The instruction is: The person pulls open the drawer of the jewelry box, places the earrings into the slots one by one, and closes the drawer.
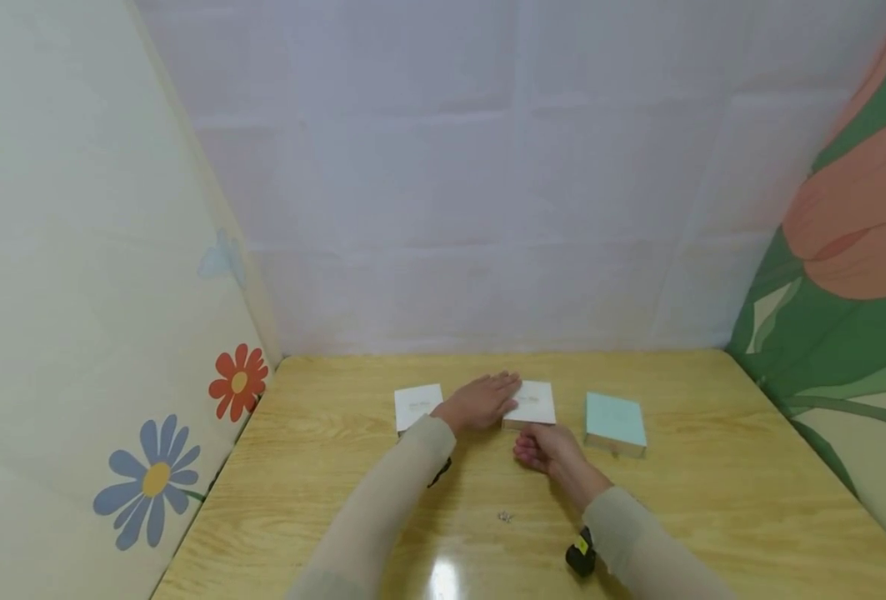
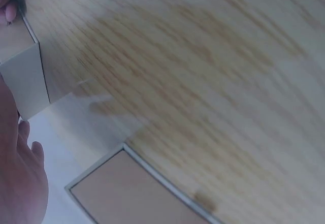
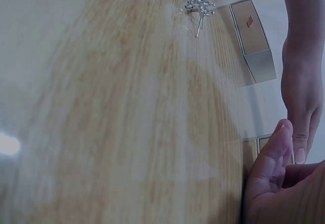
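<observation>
Middle white box [image 1: 533, 403]: flat, square, pale lid, between a second white box [image 1: 416, 406] and a mint box [image 1: 615, 422]. Left hand [image 1: 480, 402] flat on its lid, fingers straight. Right hand [image 1: 543, 448] curled at its near edge, grip unclear. Bare wooden table [image 1: 713, 467] beyond the mint box.

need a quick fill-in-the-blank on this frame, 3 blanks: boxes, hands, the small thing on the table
1. The left hand rests flat on the ______ white box.
2. The box farthest to the right is pale ______.
3. The small sparkly item lies on the wooden table, ______ to the person than the boxes.

Missing words: middle; green; nearer
</observation>
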Motion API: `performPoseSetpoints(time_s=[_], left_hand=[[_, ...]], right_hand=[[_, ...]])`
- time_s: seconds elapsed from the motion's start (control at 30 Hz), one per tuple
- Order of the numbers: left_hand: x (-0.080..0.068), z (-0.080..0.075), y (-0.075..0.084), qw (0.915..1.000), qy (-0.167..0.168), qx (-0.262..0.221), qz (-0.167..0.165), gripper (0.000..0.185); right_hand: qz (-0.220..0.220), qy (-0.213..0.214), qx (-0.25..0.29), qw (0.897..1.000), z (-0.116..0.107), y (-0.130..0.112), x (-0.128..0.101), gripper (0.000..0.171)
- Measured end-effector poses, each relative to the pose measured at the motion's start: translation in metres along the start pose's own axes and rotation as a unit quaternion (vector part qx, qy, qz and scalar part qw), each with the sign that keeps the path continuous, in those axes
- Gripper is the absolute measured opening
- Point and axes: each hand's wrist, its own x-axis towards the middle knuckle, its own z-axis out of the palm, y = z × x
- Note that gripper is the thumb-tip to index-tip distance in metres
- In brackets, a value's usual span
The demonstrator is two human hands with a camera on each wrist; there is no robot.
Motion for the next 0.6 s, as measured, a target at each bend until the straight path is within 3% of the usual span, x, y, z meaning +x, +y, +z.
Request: performPoseSetpoints(time_s=[0.6], left_hand=[[0.0002, -0.0054, 0.01, 0.999, -0.023, 0.029, -0.024, 0.058]], right_hand=[[-0.002, 0.005, -0.019, 1.0, 0.0014, 0.0009, -0.0065, 0.016]])
